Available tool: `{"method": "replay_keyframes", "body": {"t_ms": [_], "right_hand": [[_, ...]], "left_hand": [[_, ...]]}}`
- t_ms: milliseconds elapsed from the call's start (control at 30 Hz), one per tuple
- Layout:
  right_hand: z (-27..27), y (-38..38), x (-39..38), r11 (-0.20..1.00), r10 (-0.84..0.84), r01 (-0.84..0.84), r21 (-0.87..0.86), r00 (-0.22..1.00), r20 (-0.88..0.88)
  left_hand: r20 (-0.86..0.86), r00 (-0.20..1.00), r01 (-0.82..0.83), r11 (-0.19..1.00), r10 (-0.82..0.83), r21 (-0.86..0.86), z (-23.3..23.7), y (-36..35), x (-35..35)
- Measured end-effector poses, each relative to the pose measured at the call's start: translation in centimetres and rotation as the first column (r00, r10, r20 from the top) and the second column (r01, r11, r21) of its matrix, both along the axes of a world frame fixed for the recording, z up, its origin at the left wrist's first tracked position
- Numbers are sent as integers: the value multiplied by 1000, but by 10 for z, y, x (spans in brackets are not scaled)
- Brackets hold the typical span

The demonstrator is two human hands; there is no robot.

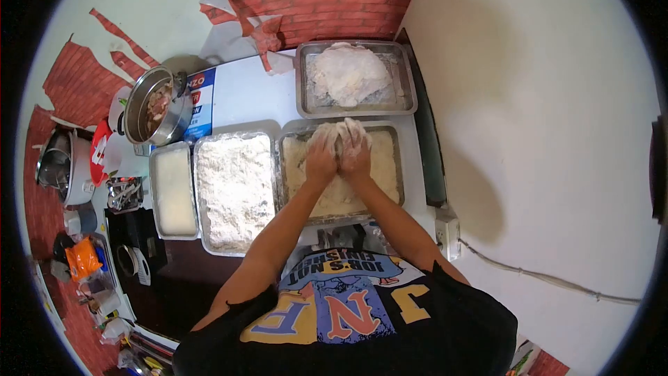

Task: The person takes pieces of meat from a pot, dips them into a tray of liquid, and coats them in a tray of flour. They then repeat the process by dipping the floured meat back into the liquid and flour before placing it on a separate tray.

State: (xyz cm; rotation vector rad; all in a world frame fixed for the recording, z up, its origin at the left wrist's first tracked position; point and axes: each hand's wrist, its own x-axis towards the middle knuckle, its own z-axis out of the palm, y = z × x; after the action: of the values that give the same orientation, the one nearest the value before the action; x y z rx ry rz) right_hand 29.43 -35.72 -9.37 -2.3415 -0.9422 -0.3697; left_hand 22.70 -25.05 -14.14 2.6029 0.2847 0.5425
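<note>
My left hand and my right hand are side by side and pressed close together over a metal tray of pale yellowish powder. Both are coated with white flour up to the wrists. Their fingers are bent and drawn together; whatever lies between or under them is hidden. Just behind stands another metal tray with a flour-coated piece piled in it, perhaps meat. To the left, a tray holds white flour.
A smaller tray of whitish liquid stands at the left. Behind it are a steel pot with pieces of meat and a blue-and-white printed package. A wall with an outlet box bounds the right side.
</note>
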Motion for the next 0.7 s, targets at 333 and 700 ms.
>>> {"method": "replay_keyframes", "body": {"t_ms": [333, 700], "right_hand": [[-10, -6, -1, 981, 19, -43, -189, 992, -128], [21, -10, -5, 991, -79, 76, -109, 997, -20]], "left_hand": [[-97, 995, -16, 998, 22, 67, 10, 0, -8], [42, 994, -101, 990, 106, -102, 11, 14, -14]]}}
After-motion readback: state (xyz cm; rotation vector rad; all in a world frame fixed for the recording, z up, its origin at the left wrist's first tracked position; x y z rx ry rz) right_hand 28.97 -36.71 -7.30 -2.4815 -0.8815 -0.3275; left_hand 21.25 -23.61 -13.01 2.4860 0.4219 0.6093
